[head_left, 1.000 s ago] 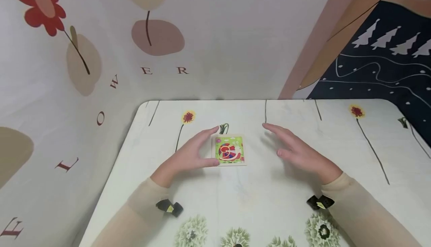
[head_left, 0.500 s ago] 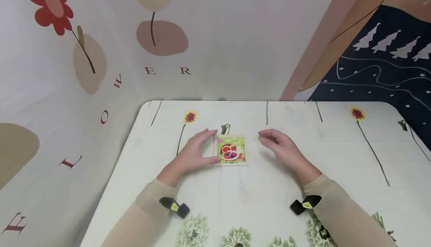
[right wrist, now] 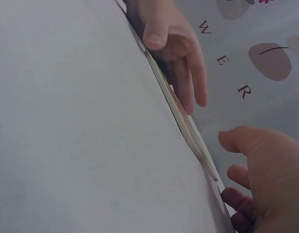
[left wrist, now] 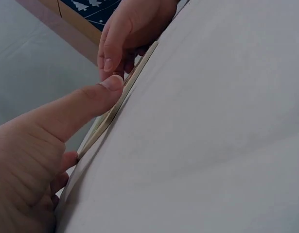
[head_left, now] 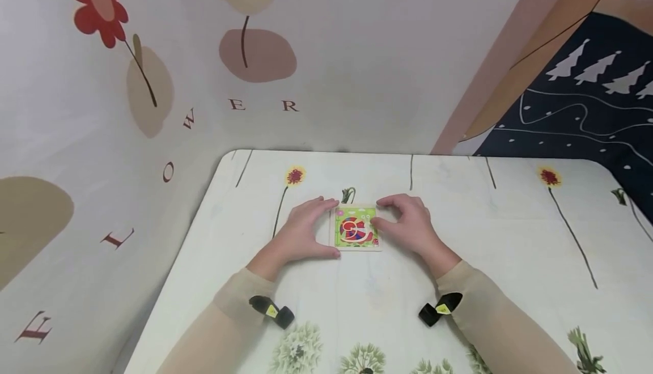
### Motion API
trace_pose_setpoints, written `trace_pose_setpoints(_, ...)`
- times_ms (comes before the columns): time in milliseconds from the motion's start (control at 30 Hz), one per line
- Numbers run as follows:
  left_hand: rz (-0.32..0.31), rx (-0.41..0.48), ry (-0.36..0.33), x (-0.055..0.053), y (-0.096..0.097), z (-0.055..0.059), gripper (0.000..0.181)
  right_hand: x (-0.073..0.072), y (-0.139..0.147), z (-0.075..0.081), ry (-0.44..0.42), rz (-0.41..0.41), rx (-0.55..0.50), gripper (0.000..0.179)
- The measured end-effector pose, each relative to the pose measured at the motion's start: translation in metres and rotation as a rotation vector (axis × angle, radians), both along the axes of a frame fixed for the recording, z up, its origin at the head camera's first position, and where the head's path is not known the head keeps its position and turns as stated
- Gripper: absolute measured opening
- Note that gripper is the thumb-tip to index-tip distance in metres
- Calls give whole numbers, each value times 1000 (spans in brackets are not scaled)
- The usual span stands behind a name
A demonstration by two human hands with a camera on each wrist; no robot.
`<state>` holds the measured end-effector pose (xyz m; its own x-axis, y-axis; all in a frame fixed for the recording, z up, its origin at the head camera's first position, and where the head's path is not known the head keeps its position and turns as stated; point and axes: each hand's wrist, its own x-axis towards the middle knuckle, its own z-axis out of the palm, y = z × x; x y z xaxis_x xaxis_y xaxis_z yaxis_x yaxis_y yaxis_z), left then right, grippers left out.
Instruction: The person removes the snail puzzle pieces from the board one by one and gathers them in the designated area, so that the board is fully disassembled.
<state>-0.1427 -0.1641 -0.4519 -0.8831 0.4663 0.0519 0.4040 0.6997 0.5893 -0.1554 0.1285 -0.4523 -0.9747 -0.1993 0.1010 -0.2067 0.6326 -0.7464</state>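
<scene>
A small square wooden snail puzzle (head_left: 356, 228) lies on the table, its picture green with a red and blue snail. My left hand (head_left: 301, 235) spans its left side. The straight thumb is at the near edge and the fingertips are at the far left corner. In the left wrist view this thumb (left wrist: 108, 90) overlaps the puzzle's edge (left wrist: 103, 121). My right hand (head_left: 408, 226) is at the puzzle's right side with fingers bent loosely, thumb and forefinger spread apart. Its thumb tip overlaps the right edge in the head view. The right wrist view shows nothing between those fingers (right wrist: 237, 141).
The table cover (head_left: 388, 311) is white with printed flowers. A pale wall hanging (head_left: 357, 90) with letters and flower shapes rises behind and at the left. A dark tree-patterned cloth (head_left: 576, 102) hangs at the back right.
My right hand has moved left to the puzzle, its fingers bending in. My left hand has stayed at the left side, its thumb shifting slightly to the near edge.
</scene>
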Motion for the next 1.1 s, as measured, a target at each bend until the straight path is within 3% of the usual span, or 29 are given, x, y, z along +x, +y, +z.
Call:
trace_pose_setpoints(367, 30, -113, -9, -2, 4, 4, 118, -6, -22, -5, 114, 55, 99, 41)
trace_pose_setpoints(900, 6, -138, 4, -3, 5, 5, 113, -13, -54, -4, 129, 106, 172, 34)
trace_pose_setpoints(1100, 7, -141, 12, -3, 4, 5, 112, -13, -61, 0, 96, 105, 187, 33)
